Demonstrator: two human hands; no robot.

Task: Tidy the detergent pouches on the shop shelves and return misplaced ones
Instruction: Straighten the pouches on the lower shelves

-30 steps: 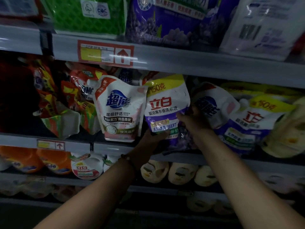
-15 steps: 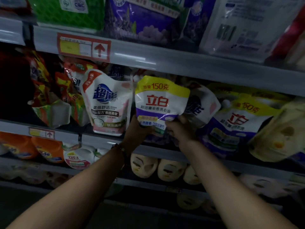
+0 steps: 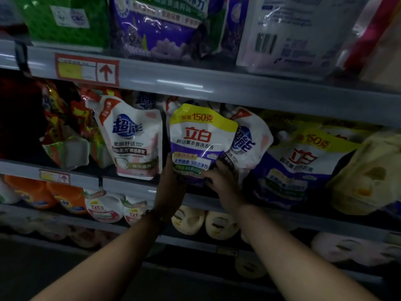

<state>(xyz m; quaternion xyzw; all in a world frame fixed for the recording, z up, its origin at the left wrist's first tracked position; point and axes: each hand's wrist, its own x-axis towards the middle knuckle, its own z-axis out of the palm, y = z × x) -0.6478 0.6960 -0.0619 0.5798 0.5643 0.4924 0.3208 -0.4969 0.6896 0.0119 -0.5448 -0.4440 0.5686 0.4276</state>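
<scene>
A white, yellow and purple detergent pouch [image 3: 200, 140] stands upright at the front of the middle shelf [image 3: 217, 88]. My left hand [image 3: 171, 185] grips its lower left side and my right hand [image 3: 219, 181] grips its lower right corner. A white and pink pouch [image 3: 134, 140] stands just left of it. Behind its right side leans another white pouch [image 3: 253, 140] with a blue logo. Further right lies a second purple and yellow pouch [image 3: 301, 166], tilted back.
Red and orange pouches [image 3: 65, 131] crowd the shelf's left end, and a pale yellow pouch [image 3: 368, 177] lies at the right. Large bags [image 3: 160, 27] fill the shelf above. Orange and white pouches [image 3: 65, 200] and pale bottles [image 3: 219, 224] sit on the lower shelves.
Both hands have lifted the purple and yellow pouch slightly and set it more upright. The right hand has come down from its right edge to its lower right corner.
</scene>
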